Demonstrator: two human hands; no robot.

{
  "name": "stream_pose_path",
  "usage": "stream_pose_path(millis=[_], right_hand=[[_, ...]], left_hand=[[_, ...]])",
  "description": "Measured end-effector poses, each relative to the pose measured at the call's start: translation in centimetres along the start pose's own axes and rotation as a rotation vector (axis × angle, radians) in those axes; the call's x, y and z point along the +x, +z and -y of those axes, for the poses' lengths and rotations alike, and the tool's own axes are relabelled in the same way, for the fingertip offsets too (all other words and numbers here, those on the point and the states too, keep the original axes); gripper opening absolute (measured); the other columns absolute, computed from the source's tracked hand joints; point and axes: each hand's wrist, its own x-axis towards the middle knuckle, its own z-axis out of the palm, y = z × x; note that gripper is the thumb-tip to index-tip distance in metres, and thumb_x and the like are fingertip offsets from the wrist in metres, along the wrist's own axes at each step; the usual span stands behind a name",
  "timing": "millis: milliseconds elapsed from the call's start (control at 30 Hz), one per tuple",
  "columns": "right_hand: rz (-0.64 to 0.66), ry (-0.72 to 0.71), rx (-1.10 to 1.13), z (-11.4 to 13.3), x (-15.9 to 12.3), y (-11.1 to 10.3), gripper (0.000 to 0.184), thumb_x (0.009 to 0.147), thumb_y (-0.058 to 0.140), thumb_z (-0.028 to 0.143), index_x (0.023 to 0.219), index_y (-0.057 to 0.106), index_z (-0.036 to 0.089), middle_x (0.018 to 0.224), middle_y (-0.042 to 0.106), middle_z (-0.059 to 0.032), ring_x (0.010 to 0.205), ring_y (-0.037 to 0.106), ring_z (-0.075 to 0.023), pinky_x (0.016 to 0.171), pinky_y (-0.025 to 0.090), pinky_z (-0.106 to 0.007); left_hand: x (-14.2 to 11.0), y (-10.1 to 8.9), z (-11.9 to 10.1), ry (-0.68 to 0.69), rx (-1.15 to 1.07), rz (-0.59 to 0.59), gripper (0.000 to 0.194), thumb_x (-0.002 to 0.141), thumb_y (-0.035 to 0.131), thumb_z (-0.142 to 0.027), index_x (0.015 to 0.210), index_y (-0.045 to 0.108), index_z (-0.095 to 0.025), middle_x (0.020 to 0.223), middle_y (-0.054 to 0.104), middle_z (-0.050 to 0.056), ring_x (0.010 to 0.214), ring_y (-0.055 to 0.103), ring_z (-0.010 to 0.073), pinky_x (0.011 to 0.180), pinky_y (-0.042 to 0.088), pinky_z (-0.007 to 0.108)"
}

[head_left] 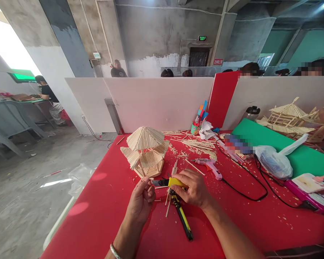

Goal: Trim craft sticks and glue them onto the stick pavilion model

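My right hand (192,186) is closed around a yellow utility knife (175,182), its blade pointing left. Close to the blade tip, my left hand (142,198) is pinched shut; what lies between its fingertips is too small to make out. Beneath the knife, a black and yellow hand tool (184,220), its head partly hidden, rests on the table beside a few thin wooden sticks (167,204). Just beyond my left hand stands a small pavilion model (145,138) built of pale sticks, with a tiered roof.
A pink glue gun (212,167) lies right of the model, its black cord running right. Loose sticks (198,146) and shavings cover the back of the red table (97,219). Farther right are a plastic bag (274,162), a green board (270,142) and another stick model (288,115).
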Motion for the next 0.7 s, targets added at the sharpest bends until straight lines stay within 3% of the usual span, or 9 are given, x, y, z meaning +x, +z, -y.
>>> stream_pose_path(millis=[167, 700], right_hand=[[0.004, 0.004, -0.01, -0.02, 0.03, -0.09, 0.028, 0.094, 0.059, 0.043, 0.102, 0.069, 0.018, 0.079, 0.068, -0.0065, 0.073, 0.061, -0.0182, 0.068, 0.046, -0.029], [-0.021, -0.013, -0.021, -0.1, 0.06, -0.04, 0.028, 0.093, 0.061, 0.042, 0.101, 0.069, 0.017, 0.08, 0.068, -0.0062, 0.074, 0.061, -0.0183, 0.069, 0.046, -0.029]], left_hand=[[-0.02, 0.1, 0.12, 0.023, -0.028, 0.012, 0.04, 0.05, 0.093, -0.03, 0.064, 0.06, -0.013, 0.058, 0.056, -0.004, 0.044, 0.038, 0.003, 0.037, 0.028, 0.016], [-0.12, -0.18, 0.04, -0.088, -0.107, 0.032, 0.029, 0.061, 0.085, -0.017, 0.067, 0.057, -0.013, 0.06, 0.055, -0.003, 0.044, 0.037, 0.0036, 0.037, 0.026, 0.017]])
